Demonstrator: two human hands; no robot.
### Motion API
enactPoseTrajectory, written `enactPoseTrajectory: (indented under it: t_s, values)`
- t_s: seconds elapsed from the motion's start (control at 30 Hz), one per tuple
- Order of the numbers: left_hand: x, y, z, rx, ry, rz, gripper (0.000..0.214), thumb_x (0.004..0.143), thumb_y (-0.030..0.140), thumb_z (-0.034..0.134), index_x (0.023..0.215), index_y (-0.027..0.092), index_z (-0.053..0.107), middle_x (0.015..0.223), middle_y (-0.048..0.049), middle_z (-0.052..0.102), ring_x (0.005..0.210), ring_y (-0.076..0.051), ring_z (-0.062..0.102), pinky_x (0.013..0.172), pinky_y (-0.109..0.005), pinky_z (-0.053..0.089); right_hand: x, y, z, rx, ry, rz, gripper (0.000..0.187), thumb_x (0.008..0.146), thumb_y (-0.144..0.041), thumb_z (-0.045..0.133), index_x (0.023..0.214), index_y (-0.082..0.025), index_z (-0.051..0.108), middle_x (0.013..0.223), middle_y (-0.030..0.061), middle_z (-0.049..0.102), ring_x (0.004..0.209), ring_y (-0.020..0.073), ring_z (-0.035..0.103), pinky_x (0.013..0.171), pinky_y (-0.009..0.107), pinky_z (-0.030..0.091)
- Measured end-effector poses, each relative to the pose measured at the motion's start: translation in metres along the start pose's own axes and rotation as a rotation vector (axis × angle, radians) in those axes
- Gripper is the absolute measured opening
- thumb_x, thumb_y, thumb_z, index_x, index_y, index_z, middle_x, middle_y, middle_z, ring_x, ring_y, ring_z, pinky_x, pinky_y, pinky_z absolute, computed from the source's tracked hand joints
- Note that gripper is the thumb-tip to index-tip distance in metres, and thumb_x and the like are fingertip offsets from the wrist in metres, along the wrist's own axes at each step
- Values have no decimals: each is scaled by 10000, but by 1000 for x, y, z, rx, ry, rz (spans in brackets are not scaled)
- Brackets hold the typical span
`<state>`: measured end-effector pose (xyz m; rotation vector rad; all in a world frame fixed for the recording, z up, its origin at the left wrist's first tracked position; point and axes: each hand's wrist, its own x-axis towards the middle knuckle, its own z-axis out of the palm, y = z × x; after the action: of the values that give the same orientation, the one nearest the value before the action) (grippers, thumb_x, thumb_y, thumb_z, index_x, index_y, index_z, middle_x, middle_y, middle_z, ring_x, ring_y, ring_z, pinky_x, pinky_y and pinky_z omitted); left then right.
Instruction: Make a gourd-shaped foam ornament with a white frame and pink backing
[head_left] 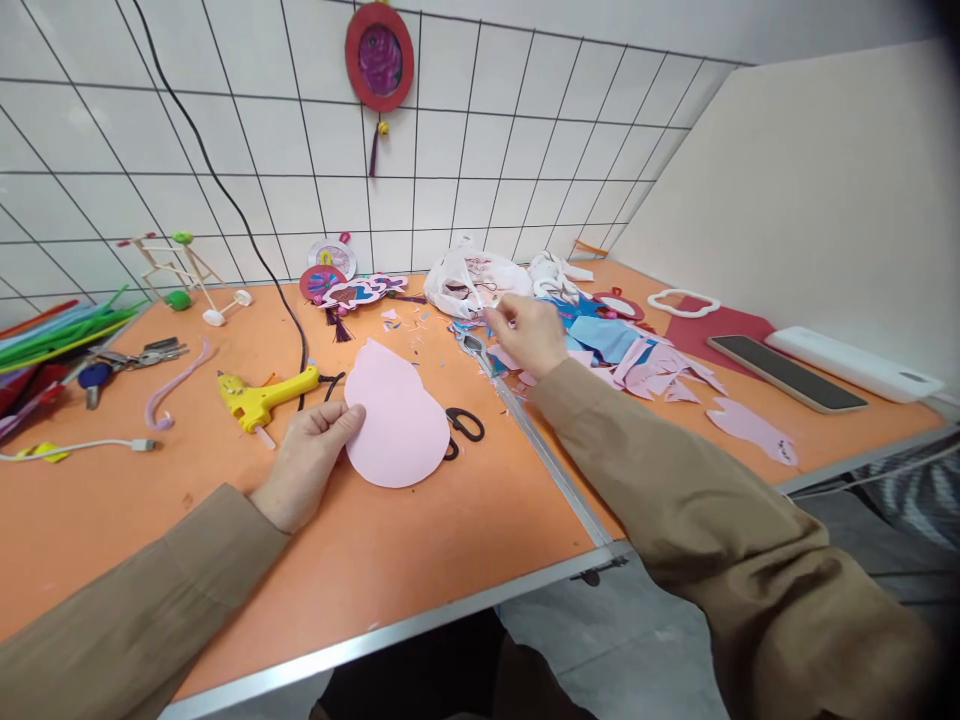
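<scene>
Between the thumb and fingers of my left hand (313, 455) is a pink paper cutout (396, 425), gourd-shaped, held over the table. Black-handled scissors (466, 425) lie partly hidden behind the cutout's right edge. My right hand (529, 335) is reached forward with thumb and fingers pinched together at the front of a white plastic bag (457, 285). What the pinch holds is too small to make out. Below those fingers lies a silvery metal tool (474, 345). A yellow glue gun (266, 395) rests left of the cutout.
Pink and blue paper scraps (645, 360) spread to the right, near a phone (784, 372) and a white bar-shaped device (855, 362). Decorated paper pieces (360, 292) sit at the back. Keys (146, 352) and a white cable (82, 445) lie left. A metal seam (555, 470) crosses the orange table.
</scene>
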<state>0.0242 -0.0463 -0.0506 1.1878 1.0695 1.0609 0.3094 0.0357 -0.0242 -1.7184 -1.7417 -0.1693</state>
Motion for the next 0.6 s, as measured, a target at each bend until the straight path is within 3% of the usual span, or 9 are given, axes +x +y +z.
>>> enactPoseTrajectory:
  t_s: [0.03, 0.1, 0.23, 0.3, 0.43, 0.53, 0.6]
  values:
    - [0, 0, 0, -1, -3, 1, 390, 691, 494, 753, 538, 176, 587, 497, 18, 532, 473, -102, 400, 482, -245, 259, 9, 13, -3, -170, -7, 58, 177, 891, -311, 524, 815, -184, 621, 928, 126, 697, 888, 230, 618, 744, 333, 424]
    - [0, 0, 0, -3, -5, 1, 403, 684, 497, 760, 526, 173, 581, 493, 18, 530, 473, -100, 398, 483, -243, 257, 21, 39, -6, -272, -51, 153, 185, 849, -279, 593, 939, -132, 659, 1059, 216, 677, 976, 290, 620, 754, 368, 436]
    - [-1, 1, 1, -19, -18, -2, 376, 686, 491, 760, 540, 178, 611, 506, 7, 565, 487, -115, 433, 499, -250, 297, 26, 69, -1, -422, -224, 325, 243, 796, -241, 656, 981, -87, 691, 1033, 254, 684, 983, 339, 652, 762, 410, 467]
    - [-1, 1, 2, -24, -22, -6, 358, 684, 490, 761, 558, 182, 630, 522, 6, 586, 498, -121, 455, 512, -253, 323, 26, 75, 1, -437, -226, 344, 221, 796, -203, 645, 984, -102, 706, 1055, 248, 686, 1007, 342, 652, 774, 419, 475]
    - [-1, 2, 3, -14, -11, 1, 393, 655, 504, 775, 530, 176, 600, 511, 13, 571, 483, -110, 433, 498, -247, 310, 30, 77, -8, -300, 15, 252, 250, 833, -172, 594, 1040, -114, 721, 1040, 250, 701, 1032, 348, 641, 818, 471, 471]
    - [-1, 3, 4, -1, -2, -7, 409, 639, 507, 779, 529, 168, 579, 521, 8, 561, 495, -109, 436, 501, -245, 305, 32, 64, -22, -160, 133, 78, 328, 882, -173, 541, 1183, -152, 670, 1096, 171, 711, 1062, 251, 634, 893, 407, 474]
    - [-1, 2, 4, 9, -11, -11, 399, 637, 505, 779, 559, 161, 594, 547, 0, 574, 519, -115, 455, 516, -249, 318, 27, 42, -30, -47, 172, -97, 331, 872, -185, 575, 1194, -196, 649, 1129, 93, 707, 1037, 184, 636, 884, 337, 500]
